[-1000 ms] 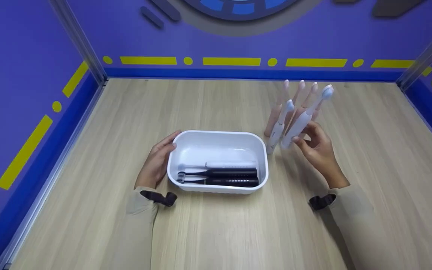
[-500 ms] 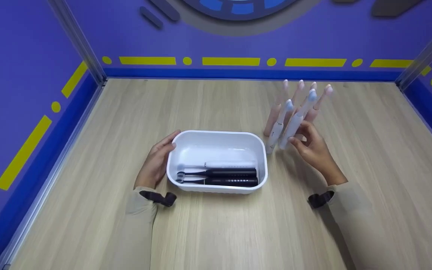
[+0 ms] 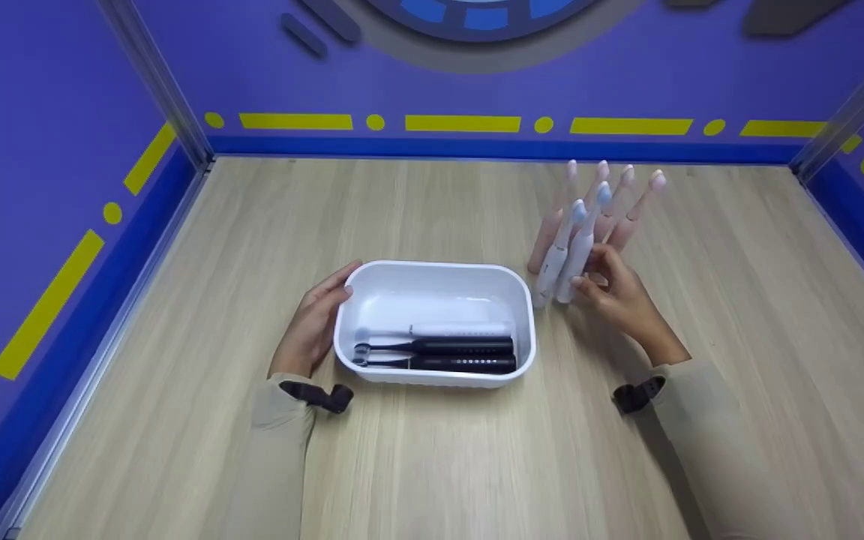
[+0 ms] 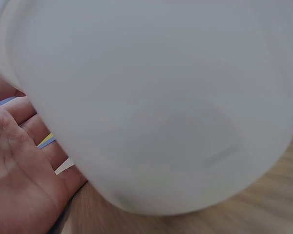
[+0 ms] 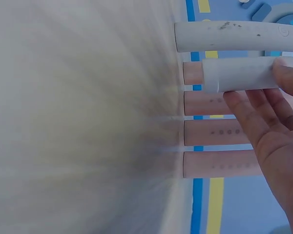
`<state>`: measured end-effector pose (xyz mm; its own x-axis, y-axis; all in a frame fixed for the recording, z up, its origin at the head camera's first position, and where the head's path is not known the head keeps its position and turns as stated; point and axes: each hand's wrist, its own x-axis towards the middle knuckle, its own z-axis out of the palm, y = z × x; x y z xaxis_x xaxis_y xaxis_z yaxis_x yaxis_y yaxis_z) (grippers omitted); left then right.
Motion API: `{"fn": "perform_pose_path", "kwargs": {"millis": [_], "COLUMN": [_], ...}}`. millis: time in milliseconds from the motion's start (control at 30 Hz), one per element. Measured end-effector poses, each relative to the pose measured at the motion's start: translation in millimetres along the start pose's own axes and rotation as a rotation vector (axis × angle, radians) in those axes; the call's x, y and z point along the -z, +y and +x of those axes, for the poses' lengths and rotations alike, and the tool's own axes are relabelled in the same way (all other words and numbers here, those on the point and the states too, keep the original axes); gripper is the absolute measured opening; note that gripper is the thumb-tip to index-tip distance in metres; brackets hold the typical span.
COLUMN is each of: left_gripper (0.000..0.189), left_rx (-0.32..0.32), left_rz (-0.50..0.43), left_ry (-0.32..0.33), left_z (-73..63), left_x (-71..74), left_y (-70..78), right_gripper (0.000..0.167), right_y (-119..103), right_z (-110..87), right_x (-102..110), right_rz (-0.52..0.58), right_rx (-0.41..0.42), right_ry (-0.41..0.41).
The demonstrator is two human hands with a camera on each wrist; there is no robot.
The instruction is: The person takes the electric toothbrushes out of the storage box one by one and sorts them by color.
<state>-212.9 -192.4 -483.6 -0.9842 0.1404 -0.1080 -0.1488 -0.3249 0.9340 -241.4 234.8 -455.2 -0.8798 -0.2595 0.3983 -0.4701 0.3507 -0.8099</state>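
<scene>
My right hand [image 3: 619, 296] pinches the handle of a white electric toothbrush [image 3: 579, 259] with a pale blue brush head. It is held nearly upright, and in the right wrist view its base [image 5: 211, 75] shows a little above the tabletop. Just left of it stands another white electric toothbrush [image 3: 551, 271]. Several pink electric toothbrushes [image 3: 544, 240] stand behind these two. At the left end of a white plastic bin [image 3: 432, 379], my left hand [image 3: 312, 326] grips the rim, thumb on top and fingers against the outer wall. Inside lie a white toothbrush [image 3: 462, 329] and two black toothbrushes [image 3: 466, 346].
The bin sits mid-table on a wood-grain tabletop [image 3: 432, 465], its right end close to the standing toothbrushes. Blue-purple panels [image 3: 462, 90] with yellow marks rise at the back and both sides. A black wrist camera [image 3: 638, 395] is strapped to each wrist.
My right hand has moved the white toothbrush leftward, closer to the other standing white one, uncovering the rightmost pink toothbrush. My left hand and the bin have stayed put.
</scene>
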Motion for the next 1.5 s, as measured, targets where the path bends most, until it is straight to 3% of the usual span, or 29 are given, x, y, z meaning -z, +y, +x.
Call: {"fn": "perform_pose_path", "kwargs": {"millis": [433,833,1500], "left_gripper": [0.049,0.049,0.049], "left_rx": [0.006,0.003,0.006], "left_rz": [0.01,0.003,-0.026], "left_ry": [0.01,0.01,0.014], "left_z": [0.3,-0.3,-0.4], "left_x": [-0.7,-0.9,-1.7], "left_y": [0.7,0.4,0.4], "right_gripper": [0.039,0.043,0.042], "right_y": [5.8,7.0,1.2], "right_z": [0.4,-1.5,-2.4], "right_x": [0.5,0.0,1.5], "right_rz": [-0.052,-0.038,-0.039], "right_rx": [-0.068,-0.078,-0.199], "right_ry": [-0.077,-0.1,-0.149]}}
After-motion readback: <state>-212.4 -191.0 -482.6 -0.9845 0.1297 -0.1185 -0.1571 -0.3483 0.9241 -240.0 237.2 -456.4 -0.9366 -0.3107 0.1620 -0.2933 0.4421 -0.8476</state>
